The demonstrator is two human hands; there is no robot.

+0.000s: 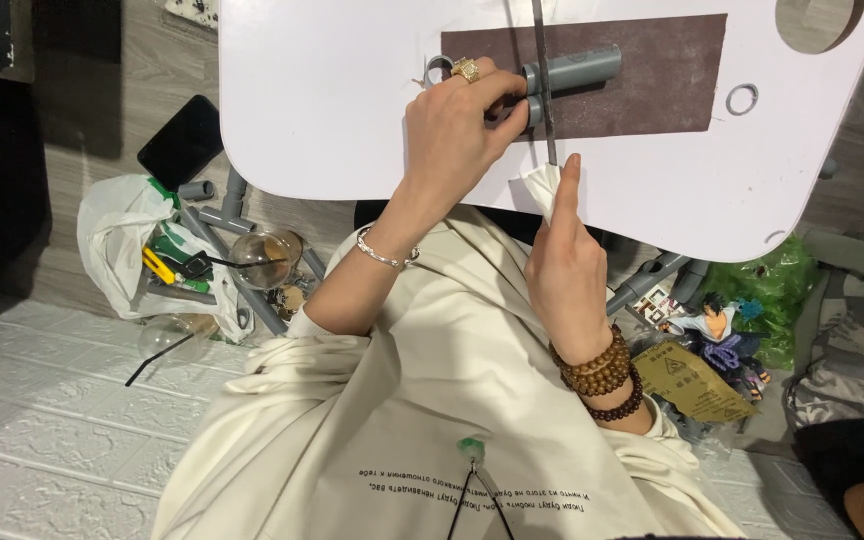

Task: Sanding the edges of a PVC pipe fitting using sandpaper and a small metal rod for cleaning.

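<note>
We press the grey pipe point(562, 75) onto the brown sheet point(652, 85) atop the white desk point(332, 100), left hand point(452, 135) clenched around it; right hand point(562, 265) grips the wrapped blade point(544, 80) at the desk's near edge.

A grey plastic pipe point(564, 72) lies flat across a dark brown sheet of sandpaper point(652, 75) on the white worktop point(332, 100), its length running left to right. A second, shorter grey piece sits just below it, touching it. A thin metal saw blade point(542, 80) stands across the pipe at a right angle, its edge resting on the pipe. The blade's near end is wrapped in a white cloth point(542, 190) just off the sandpaper's lower edge.
</note>
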